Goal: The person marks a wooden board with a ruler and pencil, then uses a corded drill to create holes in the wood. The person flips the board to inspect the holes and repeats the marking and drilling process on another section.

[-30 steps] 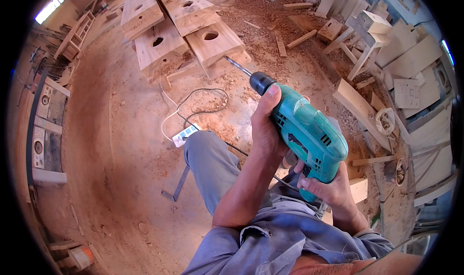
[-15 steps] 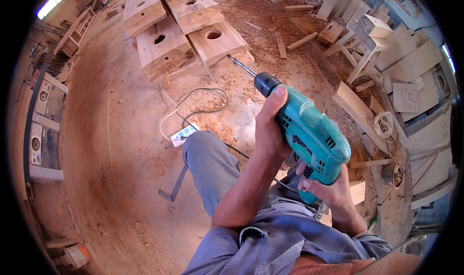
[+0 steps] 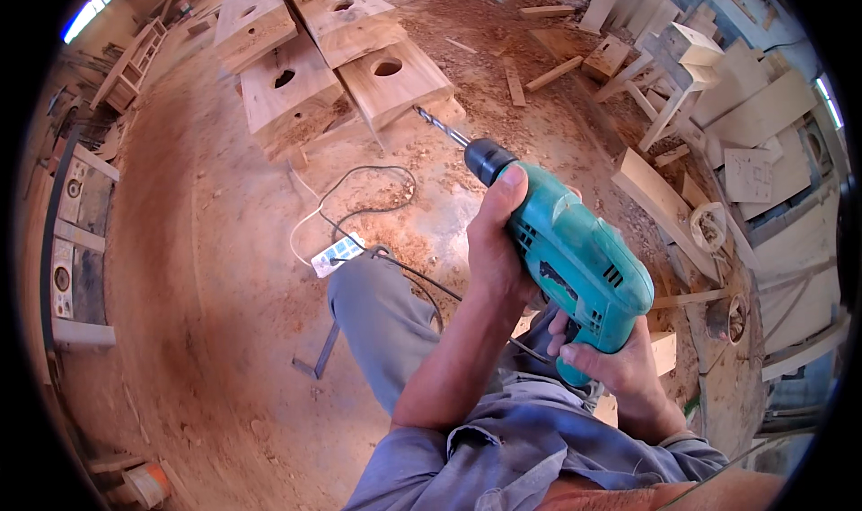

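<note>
A teal power drill (image 3: 584, 251) with a black chuck (image 3: 488, 160) is held in both my hands. My left hand (image 3: 494, 242) wraps round the front of its body just behind the chuck, thumb on top. Around the pistol grip my right hand (image 3: 620, 358) is closed, with its fingers by the trigger area. The spiral drill bit (image 3: 440, 127) points up and left, its tip at the end face of the nearest right-hand wooden plank (image 3: 404, 80). That plank has a round hole through its top. Beside it lies another holed plank (image 3: 301, 84), with more planks stacked above both.
A power strip (image 3: 337, 255) with looped cords lies by my left knee (image 3: 373, 295). Near it on the floor is a metal square (image 3: 319, 354). To the right stand a wooden stand (image 3: 678, 80), scrap boards (image 3: 763, 107) and a beam (image 3: 664, 210). Sawdust covers the floor.
The view has shifted slightly, so the planks and drill sit a little further left. The bit's spiral flutes now show clearly, where they were smoother before. Both hands keep their hold.
</note>
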`<state>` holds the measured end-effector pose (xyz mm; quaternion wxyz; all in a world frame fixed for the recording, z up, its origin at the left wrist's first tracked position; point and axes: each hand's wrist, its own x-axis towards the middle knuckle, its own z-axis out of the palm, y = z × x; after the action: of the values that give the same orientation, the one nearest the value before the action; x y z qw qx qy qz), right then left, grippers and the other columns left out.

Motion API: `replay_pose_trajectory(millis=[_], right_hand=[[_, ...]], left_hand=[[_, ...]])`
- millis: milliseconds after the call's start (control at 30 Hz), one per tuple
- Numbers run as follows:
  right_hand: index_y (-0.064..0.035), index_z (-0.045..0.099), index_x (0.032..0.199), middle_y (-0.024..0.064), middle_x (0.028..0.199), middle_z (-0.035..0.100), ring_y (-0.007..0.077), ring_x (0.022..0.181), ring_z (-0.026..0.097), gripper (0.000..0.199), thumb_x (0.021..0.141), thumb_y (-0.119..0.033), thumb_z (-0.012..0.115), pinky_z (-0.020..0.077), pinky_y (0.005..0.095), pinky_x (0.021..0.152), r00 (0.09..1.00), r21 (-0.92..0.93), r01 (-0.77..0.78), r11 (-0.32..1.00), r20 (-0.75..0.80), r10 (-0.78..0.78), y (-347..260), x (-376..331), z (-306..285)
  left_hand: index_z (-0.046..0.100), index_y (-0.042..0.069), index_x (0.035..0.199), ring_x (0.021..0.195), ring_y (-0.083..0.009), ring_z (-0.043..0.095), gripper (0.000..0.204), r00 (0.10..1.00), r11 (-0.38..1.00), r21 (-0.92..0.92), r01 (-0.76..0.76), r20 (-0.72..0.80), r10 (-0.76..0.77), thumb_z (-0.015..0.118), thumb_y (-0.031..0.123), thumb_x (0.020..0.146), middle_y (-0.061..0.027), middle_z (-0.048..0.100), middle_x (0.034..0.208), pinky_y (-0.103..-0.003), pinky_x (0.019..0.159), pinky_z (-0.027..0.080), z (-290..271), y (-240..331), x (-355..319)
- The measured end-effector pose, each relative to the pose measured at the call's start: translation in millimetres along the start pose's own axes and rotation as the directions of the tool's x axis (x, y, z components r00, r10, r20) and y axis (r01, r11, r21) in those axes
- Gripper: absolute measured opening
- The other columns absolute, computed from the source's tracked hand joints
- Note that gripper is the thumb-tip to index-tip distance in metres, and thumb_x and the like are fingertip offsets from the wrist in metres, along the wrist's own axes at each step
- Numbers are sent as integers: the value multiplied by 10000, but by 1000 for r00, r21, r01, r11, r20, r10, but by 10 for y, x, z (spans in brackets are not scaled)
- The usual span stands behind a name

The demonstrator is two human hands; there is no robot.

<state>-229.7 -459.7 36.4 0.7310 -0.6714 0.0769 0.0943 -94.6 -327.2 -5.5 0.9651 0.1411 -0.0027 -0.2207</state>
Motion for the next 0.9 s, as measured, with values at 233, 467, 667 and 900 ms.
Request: replay_pose_trajectory(millis=[233, 467, 667, 900], right_hand=[[-7, 569, 1320, 97, 1078, 676, 184, 993, 654, 543, 805, -4, 742, 535, 321, 858, 1000, 13, -9, 1000, 2, 9, -6, -15, 64], [-2, 602, 1238, 94, 1040, 694, 169, 941, 662, 457, 800, 52, 719, 548, 318, 819, 996, -81, -93, 992, -18, 92, -85, -43, 43], [-7, 629, 1147, 62, 987, 687, 137, 873, 645, 352, 810, 64, 699, 537, 295, 754, 1000, -217, -19, 976, 6, 21, -52, -5, 1], [1, 622, 1182, 63, 1010, 711, 135, 905, 677, 389, 814, 29, 747, 551, 290, 776, 997, -182, -71, 981, 14, 74, 66, -98, -6]], left_hand=[[636, -43, 1103, 832, -357, 722, 581, 998, 999, 22, 30, 61, -31, 666, 495, 885, -257, 703, 975, -479, 765, 615, -62, 20, -12], [617, -10, 1150, 877, -386, 711, 616, 997, 998, 6, 62, 44, -62, 681, 525, 851, -252, 684, 996, -495, 770, 604, 13, 51, -28], [622, 6, 1161, 893, -379, 706, 635, 996, 996, 42, 75, 50, -77, 686, 551, 843, -232, 683, 1011, -481, 771, 602, -34, 38, -12], [631, 26, 1177, 890, -358, 705, 663, 999, 999, -15, 44, 18, -44, 672, 599, 845, -201, 685, 997, -489, 766, 602, -74, 18, -48]])
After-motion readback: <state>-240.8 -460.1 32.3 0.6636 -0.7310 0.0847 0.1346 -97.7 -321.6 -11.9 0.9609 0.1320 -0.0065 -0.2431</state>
